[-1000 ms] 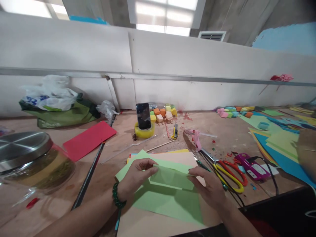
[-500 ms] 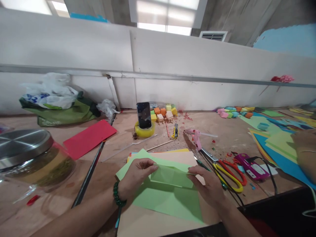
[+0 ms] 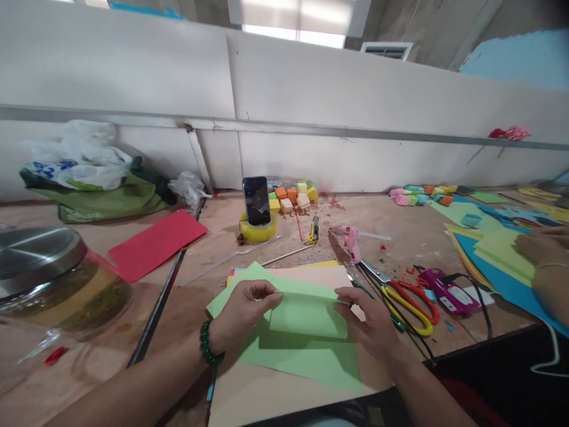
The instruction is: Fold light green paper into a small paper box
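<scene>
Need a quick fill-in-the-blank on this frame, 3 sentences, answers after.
Both hands, the left hand and the right hand, hold a folded sheet of ____ paper.
The phone stands upright in a yellow ____.
The left wrist wears a ____ bead bracelet.
Answers: green; tape roll; green

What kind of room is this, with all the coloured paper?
Probably a craft workshop or art room. Both hands fold a green paper sheet on a wooden table, with scissors and a pink glue gun beside it, and small coloured paper boxes by the wall.
</scene>
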The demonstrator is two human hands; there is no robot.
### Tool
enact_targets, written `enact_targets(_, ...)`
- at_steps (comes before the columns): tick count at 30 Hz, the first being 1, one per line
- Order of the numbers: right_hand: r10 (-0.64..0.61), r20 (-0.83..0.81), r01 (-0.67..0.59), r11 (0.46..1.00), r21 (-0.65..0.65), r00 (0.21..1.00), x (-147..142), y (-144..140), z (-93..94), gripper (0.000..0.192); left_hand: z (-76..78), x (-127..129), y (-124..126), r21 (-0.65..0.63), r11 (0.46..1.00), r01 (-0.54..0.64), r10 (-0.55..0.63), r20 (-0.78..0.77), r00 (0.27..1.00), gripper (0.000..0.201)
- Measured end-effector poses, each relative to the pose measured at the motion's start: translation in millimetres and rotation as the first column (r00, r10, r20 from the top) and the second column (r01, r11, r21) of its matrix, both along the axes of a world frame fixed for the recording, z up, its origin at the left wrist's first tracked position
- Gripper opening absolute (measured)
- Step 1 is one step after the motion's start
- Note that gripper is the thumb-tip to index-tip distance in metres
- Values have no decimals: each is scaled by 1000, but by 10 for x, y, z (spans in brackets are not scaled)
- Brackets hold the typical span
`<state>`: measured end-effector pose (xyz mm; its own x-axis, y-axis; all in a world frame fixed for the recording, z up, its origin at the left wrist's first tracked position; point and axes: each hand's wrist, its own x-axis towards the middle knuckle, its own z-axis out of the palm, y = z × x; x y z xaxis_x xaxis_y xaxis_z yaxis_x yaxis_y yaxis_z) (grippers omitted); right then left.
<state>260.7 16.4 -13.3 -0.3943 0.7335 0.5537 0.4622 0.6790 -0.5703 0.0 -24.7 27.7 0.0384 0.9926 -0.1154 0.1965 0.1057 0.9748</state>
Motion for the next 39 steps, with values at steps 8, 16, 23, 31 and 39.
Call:
enact_targets(8,167,198,-71,906,-418,966,-90,-41,91,21,-81,-22,42,-11,995,104,-94,-531,842,14)
enact_targets(16,180,355,-35,925,-378,917,-154,-56,66,25,-53,36,15,75,955,287,-77,-872,483,14)
enact_targets(23,193,412,-32,930,-367,891,-164,-70,102,28,-10,-29,60,88,814,575,-241,-849,470,27)
enact_targets(31,188,416,-25,930,-367,890,-170,-51,85,31,79,82,-128,73,757,650,-191,-926,326,20)
enact_targets(39,188,452,-17,934,-356,872,-185,-71,157,31,145,160,-305,25,729,685,-174,-960,220,34)
